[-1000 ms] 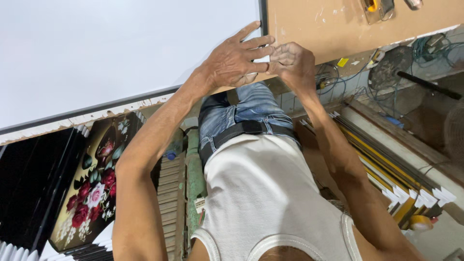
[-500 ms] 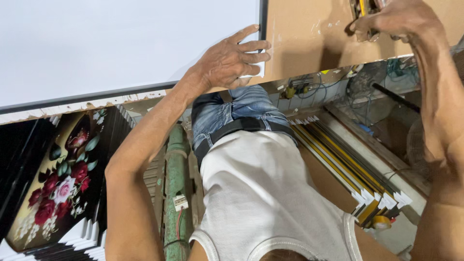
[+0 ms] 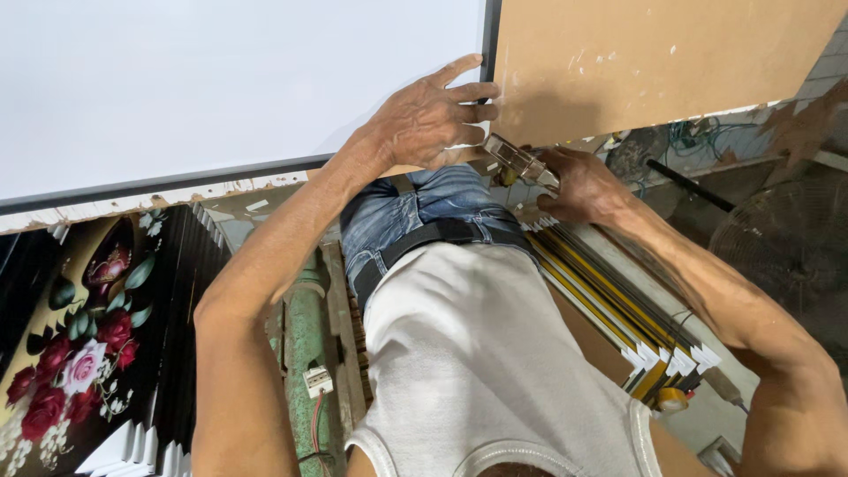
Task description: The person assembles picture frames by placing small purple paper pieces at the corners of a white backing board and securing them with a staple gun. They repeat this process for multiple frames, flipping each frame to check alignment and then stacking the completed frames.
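My left hand [image 3: 433, 115] lies flat, fingers spread, on the lower right corner of a large white panel [image 3: 203, 79] edged by a thin dark frame [image 3: 488, 35]. My right hand [image 3: 579, 181] sits just below that corner, closed around a metal hand tool [image 3: 519, 161] whose shiny head points up-left at the frame's corner. A brown fibreboard sheet [image 3: 654, 53] lies on the bench right beside the panel's right edge. Below the hands are my blue jeans, black belt and white vest.
A stack of yellow, black and white frame mouldings [image 3: 618, 327] leans at my right. A black picture with red and pink roses [image 3: 79, 353] stands at the left. A green machine post with a white socket [image 3: 309, 353] is beside my leg. A fan grille [image 3: 786, 247] sits far right.
My right hand has come down from the top right of the board to just under the frame corner, now holding the metal tool. My left hand has stayed on the corner.
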Available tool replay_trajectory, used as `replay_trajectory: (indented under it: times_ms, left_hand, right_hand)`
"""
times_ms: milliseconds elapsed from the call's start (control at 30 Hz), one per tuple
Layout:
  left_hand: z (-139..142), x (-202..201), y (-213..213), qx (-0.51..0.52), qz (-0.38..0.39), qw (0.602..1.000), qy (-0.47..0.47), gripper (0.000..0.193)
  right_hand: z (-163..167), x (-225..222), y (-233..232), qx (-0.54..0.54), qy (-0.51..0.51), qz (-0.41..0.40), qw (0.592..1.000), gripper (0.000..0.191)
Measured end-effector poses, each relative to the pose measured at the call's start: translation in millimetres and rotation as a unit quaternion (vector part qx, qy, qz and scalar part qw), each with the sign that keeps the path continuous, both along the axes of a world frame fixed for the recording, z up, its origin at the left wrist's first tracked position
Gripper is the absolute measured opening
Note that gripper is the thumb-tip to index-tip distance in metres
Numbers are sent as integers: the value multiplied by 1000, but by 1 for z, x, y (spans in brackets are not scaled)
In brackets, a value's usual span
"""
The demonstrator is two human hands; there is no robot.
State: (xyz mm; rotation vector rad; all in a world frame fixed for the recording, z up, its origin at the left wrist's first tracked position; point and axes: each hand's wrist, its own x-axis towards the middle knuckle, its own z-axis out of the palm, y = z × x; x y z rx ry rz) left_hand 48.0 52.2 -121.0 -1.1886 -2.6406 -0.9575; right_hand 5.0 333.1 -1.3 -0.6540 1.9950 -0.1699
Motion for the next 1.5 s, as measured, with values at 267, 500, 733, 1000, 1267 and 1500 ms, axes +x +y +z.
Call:
replay_trajectory:
  times_ms: [267, 500, 733, 1000, 1267, 1500]
  left_hand:
    - [-13, 2, 2, 79, -2, 997, -25, 12]
    - [-12, 5, 1, 131, 19, 989, -70, 11]
    - [-13, 4, 1, 79, 9, 996, -38, 17]
    - [-13, 1, -1, 82, -17, 996, -26, 20]
    - [-11, 4, 1, 55, 6, 996, -64, 32]
    - [-13, 8, 5, 52, 40, 996, -66, 32]
  right_hand:
    - [7, 4, -21, 43, -7, -29, 999, 67]
    - [4, 12, -36, 93, 32, -52, 994, 61]
    - [-24, 38, -20, 46, 159, -104, 981, 34]
    - [-7, 8, 16, 139, 163, -144, 966, 41]
    - [11, -13, 16, 99, 45, -39, 993, 45]
    - [1, 18, -4, 60, 44, 9, 997, 34]
